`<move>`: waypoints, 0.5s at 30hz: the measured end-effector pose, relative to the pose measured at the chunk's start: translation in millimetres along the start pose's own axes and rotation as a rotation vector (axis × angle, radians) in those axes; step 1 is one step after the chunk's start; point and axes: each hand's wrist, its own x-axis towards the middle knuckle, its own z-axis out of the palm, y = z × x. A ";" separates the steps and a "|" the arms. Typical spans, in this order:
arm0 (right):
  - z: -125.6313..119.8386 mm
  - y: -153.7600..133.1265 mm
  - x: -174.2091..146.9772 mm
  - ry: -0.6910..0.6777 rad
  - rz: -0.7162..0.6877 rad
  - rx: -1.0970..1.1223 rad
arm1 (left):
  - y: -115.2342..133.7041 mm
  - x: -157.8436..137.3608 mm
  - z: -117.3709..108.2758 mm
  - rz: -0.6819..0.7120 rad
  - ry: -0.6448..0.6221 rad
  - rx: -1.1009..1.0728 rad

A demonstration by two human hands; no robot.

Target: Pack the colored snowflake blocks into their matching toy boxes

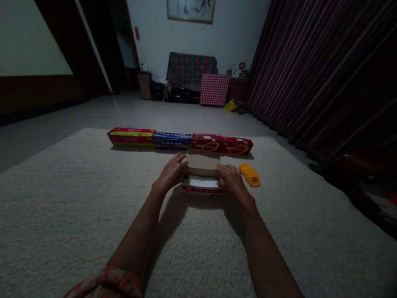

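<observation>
A small red and white cardboard box [201,190] sits on the quilted cover in front of me, its lid flap [203,161] raised and showing a plain brown inside. Something flat and white [203,182] lies within; its kind I cannot make out. My left hand [173,171] grips the left side of the box by the flap, fingers bent around the edge. On the opposite side, my right hand [231,179] is closed over the right edge where flap and wall meet. To the right of that hand lies a yellow-orange knitted or crocheted piece [249,174].
Beyond the open box stands a row of closed boxes: a red and yellow-green one [132,137], a blue one [172,140] and two red ones [206,143]. All rest on a pale quilted cover [93,231]. Dark curtains [297,70] hang at the right.
</observation>
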 end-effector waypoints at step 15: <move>4.0 1.3 -6.9 0.000 0.126 0.147 | 14.1 27.0 -7.0 0.014 -0.315 -0.177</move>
